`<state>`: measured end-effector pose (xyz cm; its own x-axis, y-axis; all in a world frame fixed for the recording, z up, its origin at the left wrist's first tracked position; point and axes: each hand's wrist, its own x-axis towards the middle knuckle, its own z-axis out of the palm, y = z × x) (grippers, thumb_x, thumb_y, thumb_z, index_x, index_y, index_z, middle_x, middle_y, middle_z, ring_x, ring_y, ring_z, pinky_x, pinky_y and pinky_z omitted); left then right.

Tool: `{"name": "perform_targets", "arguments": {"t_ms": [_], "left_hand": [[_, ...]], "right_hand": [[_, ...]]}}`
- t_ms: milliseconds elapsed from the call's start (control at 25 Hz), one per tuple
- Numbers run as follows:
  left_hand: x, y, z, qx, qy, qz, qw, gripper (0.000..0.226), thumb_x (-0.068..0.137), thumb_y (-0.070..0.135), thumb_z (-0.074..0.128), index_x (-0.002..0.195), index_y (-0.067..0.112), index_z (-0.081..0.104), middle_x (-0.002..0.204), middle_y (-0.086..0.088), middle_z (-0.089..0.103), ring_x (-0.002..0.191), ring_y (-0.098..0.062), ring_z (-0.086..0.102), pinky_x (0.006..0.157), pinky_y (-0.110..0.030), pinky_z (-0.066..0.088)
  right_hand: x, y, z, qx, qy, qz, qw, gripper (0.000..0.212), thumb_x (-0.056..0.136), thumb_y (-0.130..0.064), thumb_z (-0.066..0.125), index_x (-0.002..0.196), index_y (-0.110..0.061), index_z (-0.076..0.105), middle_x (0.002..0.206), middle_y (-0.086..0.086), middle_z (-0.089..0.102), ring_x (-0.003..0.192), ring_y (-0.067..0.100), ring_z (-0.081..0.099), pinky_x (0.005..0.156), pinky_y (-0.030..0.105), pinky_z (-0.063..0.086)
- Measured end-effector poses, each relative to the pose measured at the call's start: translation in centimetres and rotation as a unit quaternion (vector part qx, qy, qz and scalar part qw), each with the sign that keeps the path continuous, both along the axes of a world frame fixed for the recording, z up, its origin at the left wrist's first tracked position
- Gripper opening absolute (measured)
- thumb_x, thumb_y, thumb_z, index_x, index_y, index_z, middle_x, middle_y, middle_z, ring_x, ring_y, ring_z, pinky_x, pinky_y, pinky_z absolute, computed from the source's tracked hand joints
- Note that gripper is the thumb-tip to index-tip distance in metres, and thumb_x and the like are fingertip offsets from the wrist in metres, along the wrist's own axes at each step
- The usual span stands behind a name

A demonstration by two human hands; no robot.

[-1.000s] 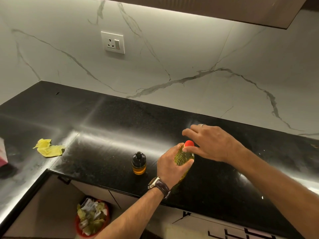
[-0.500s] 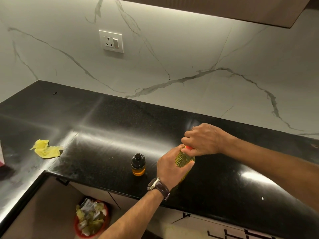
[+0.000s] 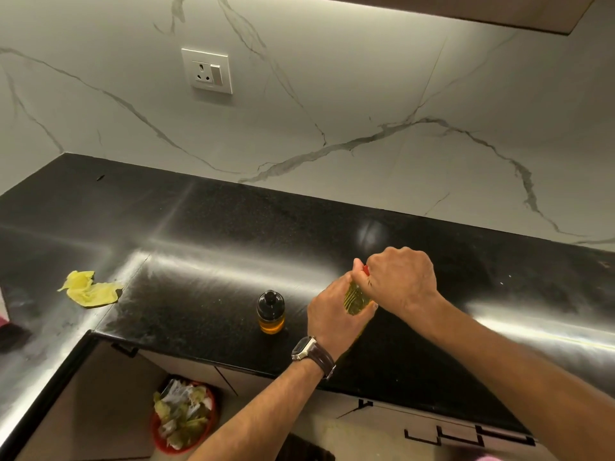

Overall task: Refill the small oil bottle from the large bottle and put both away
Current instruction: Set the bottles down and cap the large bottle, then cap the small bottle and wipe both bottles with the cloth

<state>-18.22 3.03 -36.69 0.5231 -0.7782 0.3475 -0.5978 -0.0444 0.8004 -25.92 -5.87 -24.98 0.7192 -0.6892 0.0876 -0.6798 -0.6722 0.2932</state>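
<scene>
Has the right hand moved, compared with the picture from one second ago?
Yes. The right hand was open beside the red cap; now it has closed down over it, while the small bottle stays in place.

Bare forearms; brown-strapped wristwatch (image 3: 311, 351) on the left.

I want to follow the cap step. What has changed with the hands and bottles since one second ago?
The right hand came down from its open hover and closed over the red cap of the large bottle, hiding most of it. The left hand kept its hold on the bottle's body. The small bottle stayed capped on the counter, and the yellow cloth did not move.
</scene>
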Motion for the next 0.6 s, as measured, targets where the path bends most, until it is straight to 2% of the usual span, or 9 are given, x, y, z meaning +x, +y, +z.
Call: {"name": "perform_targets", "arguments": {"t_ms": [120, 240, 320, 360, 400, 480, 560, 600], "left_hand": [[0.3, 0.4, 0.4, 0.014, 0.009, -0.019, 1.0, 0.057, 0.084, 0.058, 0.079, 0.132, 0.033, 0.06, 0.111, 0.015, 0.072, 0.096, 0.002, 0.066, 0.081, -0.017, 0.056], [1.1, 0.7, 1.0, 0.045, 0.002, -0.073, 0.996, 0.068, 0.083, 0.057, 0.079, 0.14, 0.032, 0.053, 0.127, 0.015, 0.067, 0.111, 0.003, 0.061, 0.093, -0.019, 0.054], [1.7, 2.0, 1.4, 0.053, 0.0, -0.097, 0.994, 0.079, 0.082, 0.058, 0.077, 0.148, 0.028, 0.046, 0.14, 0.015, 0.058, 0.123, 0.006, 0.053, 0.102, -0.011, 0.044], [2.2, 3.3, 1.3, 0.044, 0.005, -0.096, 0.994, 0.078, 0.083, 0.057, 0.075, 0.149, 0.025, 0.048, 0.141, 0.014, 0.058, 0.124, 0.008, 0.051, 0.102, -0.007, 0.04], [2.9, 5.1, 0.9, 0.027, 0.009, -0.089, 0.996, 0.071, 0.086, 0.054, 0.075, 0.146, 0.023, 0.053, 0.137, 0.012, 0.061, 0.12, 0.008, 0.053, 0.099, -0.007, 0.044], [5.0, 9.7, -1.6, -0.005, -0.003, -0.048, 0.999, 0.045, 0.091, 0.046, 0.076, 0.13, 0.024, 0.066, 0.121, 0.012, 0.07, 0.106, 0.005, 0.064, 0.085, -0.017, 0.057], [8.1, 14.1, -4.9, 0.04, -0.031, 0.015, 0.999, 0.03, 0.091, 0.045, 0.077, 0.117, 0.03, 0.071, 0.109, 0.017, 0.072, 0.097, 0.004, 0.066, 0.075, -0.022, 0.059], [10.0, 15.9, -6.3, 0.08, -0.057, 0.041, 0.994, 0.031, 0.091, 0.049, 0.075, 0.116, 0.033, 0.069, 0.109, 0.019, 0.071, 0.098, 0.004, 0.066, 0.077, -0.024, 0.059]], "right_hand": [[-0.2, 0.4, -0.5, 0.011, -0.017, -0.035, 0.999, 0.071, 0.103, -0.072, 0.025, 0.065, -0.025, 0.061, 0.057, -0.005, 0.054, 0.049, 0.008, 0.052, 0.051, 0.024, 0.045], [-0.4, 0.3, -0.4, 0.02, -0.028, -0.059, 0.998, 0.073, 0.095, -0.083, 0.024, 0.072, -0.026, 0.064, 0.06, -0.006, 0.056, 0.053, 0.01, 0.058, 0.055, 0.026, 0.054], [-0.8, 0.2, -0.4, 0.041, -0.018, -0.083, 0.996, 0.076, 0.088, -0.09, 0.02, 0.079, -0.027, 0.062, 0.064, -0.006, 0.057, 0.058, 0.011, 0.061, 0.057, 0.028, 0.056], [-0.8, 0.3, -0.6, 0.051, -0.014, -0.089, 0.995, 0.078, 0.084, -0.093, 0.017, 0.081, -0.028, 0.06, 0.066, -0.006, 0.057, 0.059, 0.011, 0.06, 0.057, 0.028, 0.054], [-0.9, 0.5, -0.7, 0.069, -0.03, -0.098, 0.992, 0.08, 0.081, -0.096, 0.015, 0.082, -0.028, 0.057, 0.067, -0.006, 0.058, 0.059, 0.011, 0.06, 0.056, 0.028, 0.053], [-1.1, 0.7, -1.0, 0.095, -0.089, -0.105, 0.986, 0.078, 0.077, -0.1, 0.016, 0.082, -0.031, 0.052, 0.066, -0.007, 0.059, 0.059, 0.012, 0.06, 0.057, 0.032, 0.056], [-2.4, 1.4, -1.7, 0.13, -0.151, -0.133, 0.971, 0.073, 0.078, -0.102, 0.022, 0.081, -0.035, 0.049, 0.062, -0.007, 0.061, 0.056, 0.014, 0.062, 0.058, 0.037, 0.059], [-3.5, 2.1, -2.1, 0.141, -0.141, -0.154, 0.968, 0.071, 0.076, -0.104, 0.027, 0.08, -0.037, 0.05, 0.058, -0.006, 0.061, 0.054, 0.015, 0.063, 0.057, 0.039, 0.059]]}}
